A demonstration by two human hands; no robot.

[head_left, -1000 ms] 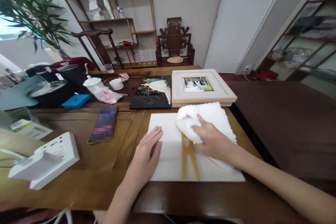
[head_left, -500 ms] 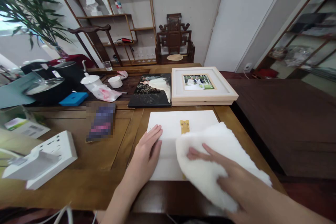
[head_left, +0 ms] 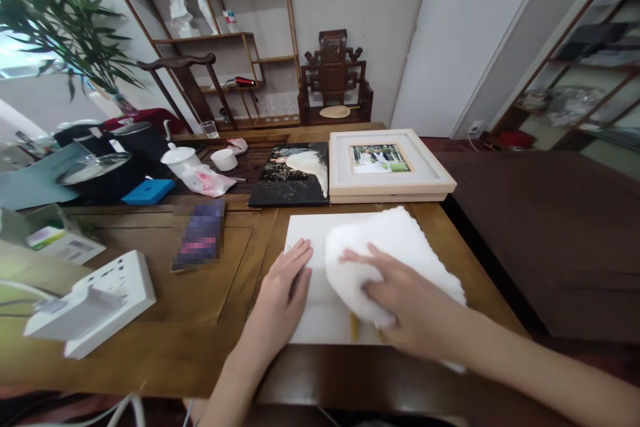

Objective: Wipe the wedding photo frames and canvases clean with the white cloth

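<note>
A white board (head_left: 320, 307) lies flat near the table's front edge. My left hand (head_left: 287, 287) rests on its left side, fingers stretched out flat. A fluffy white cloth (head_left: 400, 237) covers much of the board's right part and hangs past its right edge. Pressing on that cloth is my right hand (head_left: 395, 293), its fingers bunched into the fabric. A gold-coloured strip (head_left: 354, 327) on the board shows below the cloth; the rest of it is hidden.
Behind the board are a dark photo panel (head_left: 293, 173) and a light wooden picture frame (head_left: 340, 183). At left stand a white power strip (head_left: 107, 303), a blue box (head_left: 149, 191), a black pot (head_left: 105, 177), a teapot (head_left: 180, 159) and a white cup (head_left: 224, 159).
My right hand has pushed the cloth up and to the left across the board, covering the gold clip at the top. My left hand stays in place on the board.
</note>
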